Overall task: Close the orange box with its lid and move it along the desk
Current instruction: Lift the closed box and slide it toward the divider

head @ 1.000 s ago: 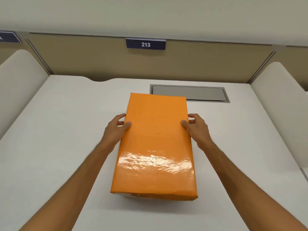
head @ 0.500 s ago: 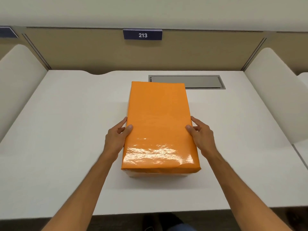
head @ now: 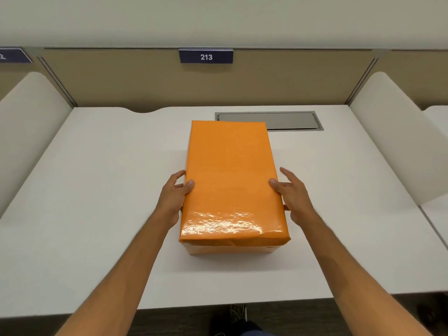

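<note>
While flat on the desk (head: pixel 97 190), orange box (head: pixel 230 180) gripped between left hand (head: pixel 173 197) and right hand (head: pixel 294 195).

The box (head: pixel 231 180) stands on the table (head: pixel 97 190), near its middle, long side running away from the person, with the lid (head: pixel 230 166) on top of it. The left hand (head: pixel 173 192) touches its left side and the right hand (head: pixel 294 192) its right side, thumbs on the lid. Behind the box, a little to the right, a hatch (head: pixel 291 120) is set into the table. A partition (head: pixel 145 81) rises behind the table, a number plate (head: pixel 206 57) on its upper edge. Side screens (head: pixel 29 132) flank the table left and right
</note>
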A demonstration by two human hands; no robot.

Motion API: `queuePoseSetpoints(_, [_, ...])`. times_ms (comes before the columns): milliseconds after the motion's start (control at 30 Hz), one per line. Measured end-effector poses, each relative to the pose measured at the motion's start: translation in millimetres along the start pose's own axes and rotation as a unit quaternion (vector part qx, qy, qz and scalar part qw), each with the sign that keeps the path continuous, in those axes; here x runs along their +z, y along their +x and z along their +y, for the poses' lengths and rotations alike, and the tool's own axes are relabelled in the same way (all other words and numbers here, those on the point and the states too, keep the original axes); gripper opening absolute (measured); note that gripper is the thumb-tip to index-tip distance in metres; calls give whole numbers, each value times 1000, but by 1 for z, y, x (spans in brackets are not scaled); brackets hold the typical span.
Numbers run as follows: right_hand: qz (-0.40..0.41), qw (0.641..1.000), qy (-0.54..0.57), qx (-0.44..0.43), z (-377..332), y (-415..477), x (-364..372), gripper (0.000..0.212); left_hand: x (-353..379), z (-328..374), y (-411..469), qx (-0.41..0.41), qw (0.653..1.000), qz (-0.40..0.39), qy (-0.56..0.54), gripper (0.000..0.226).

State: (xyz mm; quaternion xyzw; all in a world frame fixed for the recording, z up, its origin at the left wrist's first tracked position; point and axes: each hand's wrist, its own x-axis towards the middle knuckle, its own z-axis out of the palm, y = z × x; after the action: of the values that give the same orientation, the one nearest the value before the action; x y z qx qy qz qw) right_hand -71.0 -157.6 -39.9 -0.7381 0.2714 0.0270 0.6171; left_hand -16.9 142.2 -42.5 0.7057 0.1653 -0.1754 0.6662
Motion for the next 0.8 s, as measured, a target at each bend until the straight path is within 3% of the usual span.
queuePoseSetpoints(233, [-61, 996, 55, 42, -1, 4, -5, 51, 0, -5, 1, -64, 996, -39, -55, 57])
queuePoseSetpoints(400, [-83, 995, 57, 24, -5, 14, -1, 55, -6, -2, 5, -36, 999, -21, -21, 72])
queuePoseSetpoints(800, [-159, 985, 61, -3, -46, 39, 61, 58, -69, 39, 3, 9, 1000, 25, 14, 77])
